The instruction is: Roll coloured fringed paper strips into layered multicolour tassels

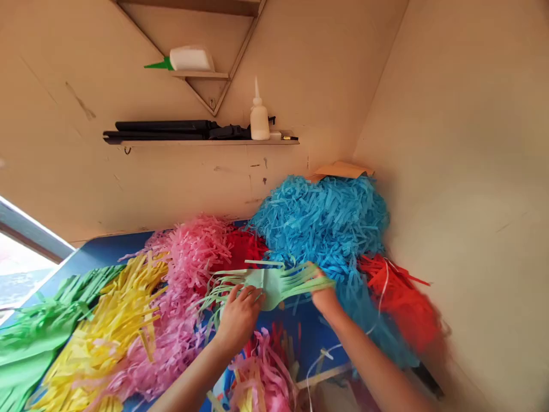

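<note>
A pale green sheet of tissue paper (263,280), cut into fringe at both ends, stretches between my two hands above the blue table. My left hand (242,315) is closed on its left part, fingers bent over the paper near the uncut middle. At the other end, my right hand (322,290) grips the bunched strips, with some of its fingers hidden behind them. Loose strips fan out to the left, past my left hand. Just below lies a mixed bundle of pink and yellow fringe (261,372).
Fringed paper piles cover much of the blue table (107,252): green (43,337), yellow (98,332), pink (197,246), blue (321,223) and red (407,303). White string (317,366) trails at the right. Glue bottles (259,120) and a black object (167,129) occupy wall shelves.
</note>
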The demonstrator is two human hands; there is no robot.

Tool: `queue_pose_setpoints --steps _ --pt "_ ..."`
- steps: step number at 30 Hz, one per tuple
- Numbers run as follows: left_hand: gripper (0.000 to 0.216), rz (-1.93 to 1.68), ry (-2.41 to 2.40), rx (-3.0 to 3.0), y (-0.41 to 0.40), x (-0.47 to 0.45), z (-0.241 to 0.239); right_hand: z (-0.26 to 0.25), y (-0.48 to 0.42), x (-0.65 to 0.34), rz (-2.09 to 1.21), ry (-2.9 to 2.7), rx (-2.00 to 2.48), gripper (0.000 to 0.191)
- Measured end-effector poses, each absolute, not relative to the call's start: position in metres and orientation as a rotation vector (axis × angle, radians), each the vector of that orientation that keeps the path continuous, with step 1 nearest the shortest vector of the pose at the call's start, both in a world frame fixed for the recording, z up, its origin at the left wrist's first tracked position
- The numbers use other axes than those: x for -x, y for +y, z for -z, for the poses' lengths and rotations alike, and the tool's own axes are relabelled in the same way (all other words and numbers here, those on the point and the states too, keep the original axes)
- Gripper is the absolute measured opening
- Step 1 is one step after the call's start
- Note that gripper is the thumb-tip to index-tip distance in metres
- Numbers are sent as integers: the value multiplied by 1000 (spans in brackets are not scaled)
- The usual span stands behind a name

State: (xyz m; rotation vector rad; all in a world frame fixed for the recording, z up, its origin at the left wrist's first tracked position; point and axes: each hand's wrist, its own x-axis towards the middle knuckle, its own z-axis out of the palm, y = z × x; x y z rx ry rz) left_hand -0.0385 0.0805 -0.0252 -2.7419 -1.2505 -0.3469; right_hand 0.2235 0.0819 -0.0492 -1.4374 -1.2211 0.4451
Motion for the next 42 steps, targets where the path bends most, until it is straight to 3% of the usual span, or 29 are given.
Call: queue_pose_setpoints --steps 4,6,7,9,11,12,16,27,42 --pt "29 199 -1260 2915 81 13 51 51 43 -266 -122 -988 1563 34" --pt "31 153 -1283 2961 81 7 57 51 24 -252 -1 -1197 1511 26" --pt "32 127 -1297 2977 80 5 58 51 18 -237 -19 -1458 1444 24" --pt "32 74 -1327 2995 78 1 59 53 16 -204 -206 -2009 1304 38" --pt "31 27 -1353 3002 76 1 56 55 28 -179 -419 -2285 1315 53" --pt "30 7 -1367 3005 75 2 54 57 37 -172 -498 -2331 1373 52" --pt "21 5 -1472 3011 80 15 47 62 70 -181 -625 -2322 1557 17" --pt "40 78 -2002 2728 103 33 56 66 107 -173 -585 -2198 1835 13" --pt "32 13 -2061 2631 111 31 65 73 120 -168 -582 -2224 1905 11"
